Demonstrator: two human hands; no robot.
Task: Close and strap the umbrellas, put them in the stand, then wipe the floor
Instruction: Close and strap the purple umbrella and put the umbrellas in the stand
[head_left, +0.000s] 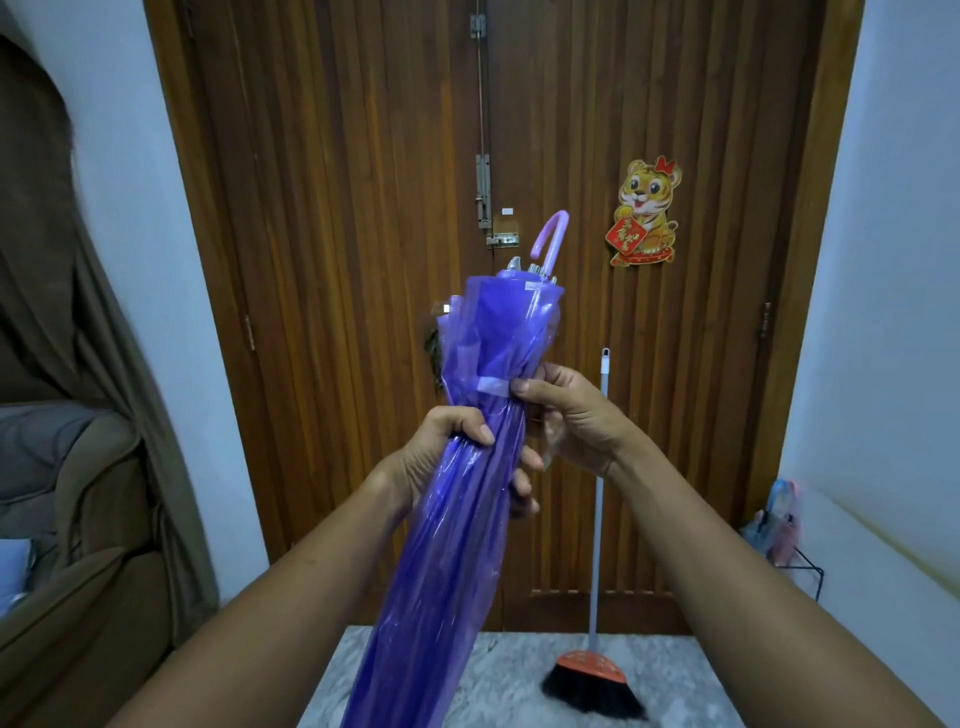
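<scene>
The left hand (447, 457) wraps round the gathered canopy of the purple umbrella (452, 561), fingers curled. The right hand (571, 421) grips the umbrella just above the left, thumb across the front, fingers behind. Both bare forearms extend forward.

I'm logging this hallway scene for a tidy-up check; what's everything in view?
umbrella: one, purple, closed, held handle up at centre
strap: one, pale, on the canopy's middle
broom: one, orange head, black bristles, leaning on door
door: one, brown wood, behind
tiger sticker: one, yellow and red, on door
stand: one, black wire, far right
stowed umbrellas: count unclear, blue and pink, in stand
sofa: one, brown, left
left grip: one hand, round the umbrella
right grip: one hand, round the umbrella by the strap
</scene>
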